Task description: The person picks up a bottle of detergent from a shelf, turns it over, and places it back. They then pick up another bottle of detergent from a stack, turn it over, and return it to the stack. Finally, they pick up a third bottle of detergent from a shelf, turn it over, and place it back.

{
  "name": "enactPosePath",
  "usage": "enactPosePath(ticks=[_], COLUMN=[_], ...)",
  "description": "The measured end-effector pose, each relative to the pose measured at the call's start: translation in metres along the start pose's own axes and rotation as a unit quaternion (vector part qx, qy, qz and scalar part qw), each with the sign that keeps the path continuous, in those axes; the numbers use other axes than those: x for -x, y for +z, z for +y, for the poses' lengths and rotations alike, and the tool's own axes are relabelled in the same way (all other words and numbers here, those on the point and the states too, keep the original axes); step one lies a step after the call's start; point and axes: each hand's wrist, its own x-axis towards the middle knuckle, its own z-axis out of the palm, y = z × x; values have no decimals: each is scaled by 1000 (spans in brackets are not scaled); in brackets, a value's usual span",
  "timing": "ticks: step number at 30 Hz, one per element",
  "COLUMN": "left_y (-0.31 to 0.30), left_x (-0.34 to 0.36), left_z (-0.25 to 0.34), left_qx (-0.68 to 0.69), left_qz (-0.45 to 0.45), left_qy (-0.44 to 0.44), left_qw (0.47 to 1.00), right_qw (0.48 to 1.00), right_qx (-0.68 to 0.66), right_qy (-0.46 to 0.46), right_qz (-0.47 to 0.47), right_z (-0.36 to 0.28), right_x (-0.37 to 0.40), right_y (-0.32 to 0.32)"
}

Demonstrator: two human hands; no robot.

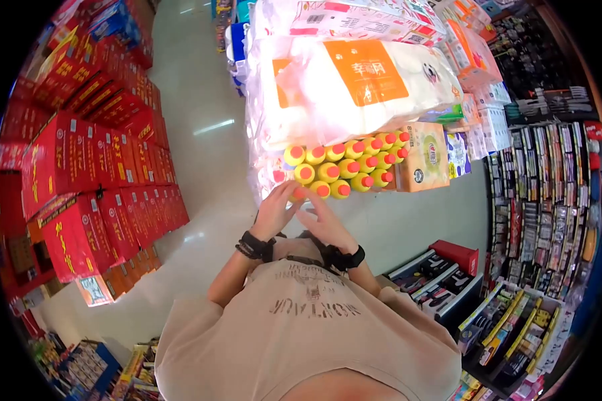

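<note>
Yellow bottles with red caps (328, 173) stand upright in close rows at the front of the stacked goods. My left hand (278, 210) is at the near left corner of these rows, its fingers curled round a front bottle whose red cap (299, 193) shows between my hands. Beside it, my right hand (329, 226) has its fingers stretched out towards the same bottle, close to my left fingertips. Part of that bottle is hidden behind my fingers. A dark band is on my left wrist and a black watch (349, 258) on my right.
Behind the bottles lies a large wrapped pack of paper rolls (381, 100). A tan carton (424, 158) stands to their right. Red boxes (80, 157) are stacked across the aisle floor (207, 174) on the left. Shelves of small packaged goods (542, 214) line the right, with a low display rack (435, 281) nearer me.
</note>
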Motion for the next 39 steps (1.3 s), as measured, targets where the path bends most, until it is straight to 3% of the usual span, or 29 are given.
enactPosePath(ticks=[8,13,17,20,25,28,32,37,39], left_y=[-31,-20,-14,-6,13,19,24,25,36], left_x=[-13,-15,-11,3,57,99,163,216,229], left_z=[-10,-12,15,46,107,157,225,278,292], left_qx=[30,61,7,10,100,164,291,362,378], left_qz=[-110,-207,-292,-362,-461,-506,-555,-598,-635], left_qy=[33,77,177,200,237,276,278,382,370], left_qw=[993,973,940,911,849,801,728,604,564], right_qw=[996,977,955,924,881,877,803,756,714], right_qx=[-76,-166,-204,-232,-194,-213,-311,-229,-245], right_qy=[28,37,25,3,-3,-68,-49,-69,-79], right_qz=[36,125,213,303,431,426,505,609,651], right_z=[1,18,40,52,71,80,72,81,80], right_x=[7,45,92,137,220,269,348,411,423], right_y=[12,27,48,65,117,144,184,233,249])
